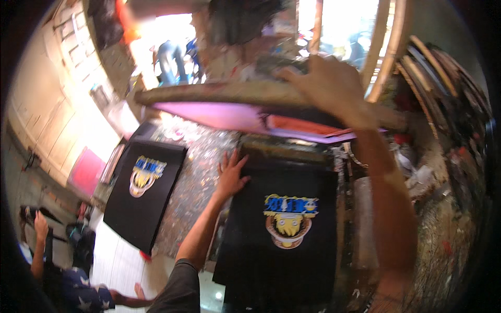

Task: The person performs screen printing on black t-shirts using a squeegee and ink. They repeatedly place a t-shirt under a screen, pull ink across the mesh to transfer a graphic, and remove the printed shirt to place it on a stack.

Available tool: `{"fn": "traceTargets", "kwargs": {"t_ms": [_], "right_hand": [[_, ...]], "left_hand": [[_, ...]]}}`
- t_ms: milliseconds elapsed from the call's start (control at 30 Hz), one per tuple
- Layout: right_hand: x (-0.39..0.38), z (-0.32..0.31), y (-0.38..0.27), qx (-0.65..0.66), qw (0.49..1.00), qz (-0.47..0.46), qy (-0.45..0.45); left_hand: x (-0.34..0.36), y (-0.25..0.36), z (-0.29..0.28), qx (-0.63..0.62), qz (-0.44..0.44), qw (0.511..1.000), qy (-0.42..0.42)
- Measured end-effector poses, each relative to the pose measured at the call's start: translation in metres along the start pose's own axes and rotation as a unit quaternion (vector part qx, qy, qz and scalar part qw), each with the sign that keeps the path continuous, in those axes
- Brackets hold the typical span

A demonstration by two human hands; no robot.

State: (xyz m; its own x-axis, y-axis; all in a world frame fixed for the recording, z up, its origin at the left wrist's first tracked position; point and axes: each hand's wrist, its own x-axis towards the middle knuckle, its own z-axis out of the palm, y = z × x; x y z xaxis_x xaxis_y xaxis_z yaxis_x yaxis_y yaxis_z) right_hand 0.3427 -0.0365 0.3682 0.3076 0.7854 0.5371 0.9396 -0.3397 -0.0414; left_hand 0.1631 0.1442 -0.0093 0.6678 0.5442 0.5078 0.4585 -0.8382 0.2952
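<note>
A wooden-edged printing screen [219, 93] with pink mesh stands tilted up at the far side of the work table [201, 151]. My right hand [334, 86] holds its upper edge near the right end, slightly blurred. Below it, a black cloth panel [282, 276] lies flat, printed with blue lettering and a yellow-haired cartoon face in a hat. My left hand [230, 176], fingers spread, presses flat at the panel's upper left corner. Farther left lies a second black cloth panel [130, 214] with the same kind of print.
Several curved-looking frames [428, 78] lean together at the right. A pink flat board [88, 171] stands left of the table. At lower left another person's hand [40, 225] and bare leg show. Bright doorways lie at the back, with a person's legs [169, 62] outside.
</note>
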Motion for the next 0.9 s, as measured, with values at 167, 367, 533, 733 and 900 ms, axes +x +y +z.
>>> {"fn": "traceTargets", "kwargs": {"t_ms": [167, 367, 533, 733, 900], "right_hand": [[-0.004, -0.009, -0.015, 0.053, 0.998, 0.007, -0.044], [0.006, -0.002, 0.013, 0.069, 0.997, -0.004, -0.04], [0.021, 0.022, 0.006, 0.152, 0.987, -0.043, -0.006], [0.0, 0.005, 0.0, 0.0, 0.998, 0.056, -0.042], [-0.031, -0.003, -0.012, -0.013, 0.999, 0.05, -0.012]], "left_hand": [[0.025, -0.008, -0.035, -0.494, -0.205, 0.845, -0.025], [-0.087, -0.082, -0.187, -0.177, -0.313, 0.892, 0.275], [-0.222, -0.197, -0.354, 0.176, -0.378, 0.837, 0.354], [-0.125, -0.043, -0.184, 0.282, -0.188, 0.894, 0.293], [-0.102, 0.278, -0.003, -0.217, 0.172, 0.961, 0.007]]}}
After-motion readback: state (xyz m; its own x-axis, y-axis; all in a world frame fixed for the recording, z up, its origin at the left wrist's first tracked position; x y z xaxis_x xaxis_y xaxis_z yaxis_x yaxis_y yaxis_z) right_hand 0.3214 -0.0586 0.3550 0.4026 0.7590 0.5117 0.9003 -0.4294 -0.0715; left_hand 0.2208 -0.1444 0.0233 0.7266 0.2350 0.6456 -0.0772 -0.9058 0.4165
